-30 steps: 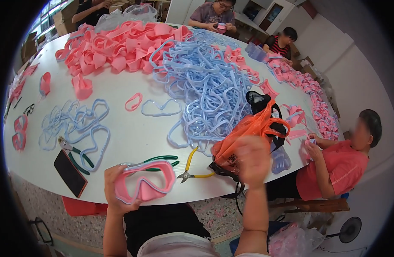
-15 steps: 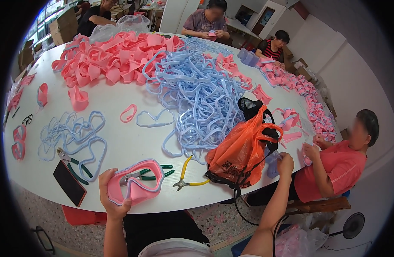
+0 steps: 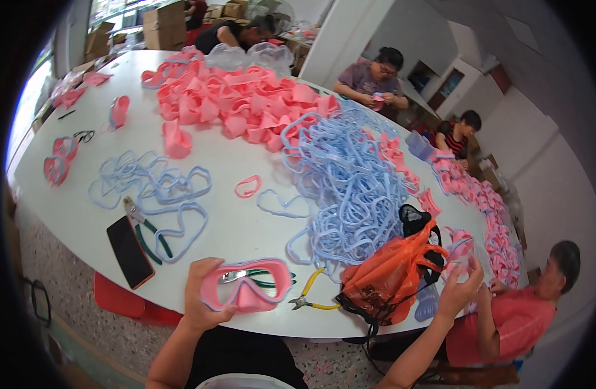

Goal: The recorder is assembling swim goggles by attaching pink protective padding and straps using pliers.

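Note:
My left hand (image 3: 204, 293) holds a pink dive-mask skirt (image 3: 247, 288) by its left side, just above the white table's (image 3: 233, 223) near edge. My right hand (image 3: 458, 287) is stretched out to the right past an orange plastic bag (image 3: 392, 269), fingers apart, near pink mask parts (image 3: 458, 241) at the table's right edge; I cannot tell whether it touches them. Green-handled pliers (image 3: 267, 280) lie partly behind the mask. Yellow-handled cutters (image 3: 309, 295) lie between the mask and the bag.
A big heap of light-blue frames (image 3: 350, 188) fills the middle, a pink heap (image 3: 239, 107) behind it. A dark phone (image 3: 129, 251) and pliers (image 3: 145, 227) lie at the left, near loose blue frames (image 3: 152, 188). Other people sit around the far and right sides.
My right hand left the orange bag and reached out to the right. My left hand kept the pink mask, lowering it slightly toward the table edge.

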{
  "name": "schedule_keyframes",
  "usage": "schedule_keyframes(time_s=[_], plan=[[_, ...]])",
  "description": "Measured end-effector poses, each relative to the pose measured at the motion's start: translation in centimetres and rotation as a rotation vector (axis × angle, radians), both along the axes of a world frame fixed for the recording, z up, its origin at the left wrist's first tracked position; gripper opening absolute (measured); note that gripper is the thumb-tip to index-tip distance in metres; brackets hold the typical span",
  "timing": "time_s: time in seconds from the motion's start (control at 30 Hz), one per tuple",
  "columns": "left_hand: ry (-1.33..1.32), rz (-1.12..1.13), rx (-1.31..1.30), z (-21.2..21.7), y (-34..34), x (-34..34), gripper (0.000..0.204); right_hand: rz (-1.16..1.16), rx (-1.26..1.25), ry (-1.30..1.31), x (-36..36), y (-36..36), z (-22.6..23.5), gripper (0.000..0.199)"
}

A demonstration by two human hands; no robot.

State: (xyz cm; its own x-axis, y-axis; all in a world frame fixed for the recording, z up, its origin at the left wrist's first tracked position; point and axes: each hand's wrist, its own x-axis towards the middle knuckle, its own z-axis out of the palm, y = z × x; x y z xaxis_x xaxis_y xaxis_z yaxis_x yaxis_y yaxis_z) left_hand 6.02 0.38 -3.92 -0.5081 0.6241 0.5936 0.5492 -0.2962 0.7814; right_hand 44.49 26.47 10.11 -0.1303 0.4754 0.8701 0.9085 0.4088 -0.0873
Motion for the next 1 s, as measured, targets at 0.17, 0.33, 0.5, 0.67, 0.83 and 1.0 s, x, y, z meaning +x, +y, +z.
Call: schedule_keyframes(time_s=[0.17, 0.33, 0.5, 0.67, 0.83, 1.0], plan=[[0.173, -0.019, 0.016, 2.1, 1.3, 0.7, 0.08, 0.829, -0.073, -0.016, -14.6, -6.2, 0.4, 0.026], [0.208, 0.077, 0.035, 3.6, 1.5, 0.8, 0.086, 1.151, 0.007, -0.271, -21.5, -10.1, -0.1, 0.025], [0.259, 0.146, 0.099, 3.6, 0.9, 0.8, 0.093, 1.082, 0.205, -0.735, -23.4, -12.4, -1.3, 0.025], [0.291, 0.124, 0.123, 4.2, 0.4, 1.1, 0.09, 1.095, 0.233, -0.776, -23.4, -12.3, -1.6, 0.027], [0.304, 0.094, 0.158, 4.3, 0.5, 1.1, 0.085, 1.147, 0.213, -0.704, -23.0, -12.3, -1.5, 0.029], [0.298, 0.071, 0.166, 4.4, 0.5, 1.1, 0.084, 1.167, 0.188, -0.691, -23.2, -12.3, -1.5, 0.031]])
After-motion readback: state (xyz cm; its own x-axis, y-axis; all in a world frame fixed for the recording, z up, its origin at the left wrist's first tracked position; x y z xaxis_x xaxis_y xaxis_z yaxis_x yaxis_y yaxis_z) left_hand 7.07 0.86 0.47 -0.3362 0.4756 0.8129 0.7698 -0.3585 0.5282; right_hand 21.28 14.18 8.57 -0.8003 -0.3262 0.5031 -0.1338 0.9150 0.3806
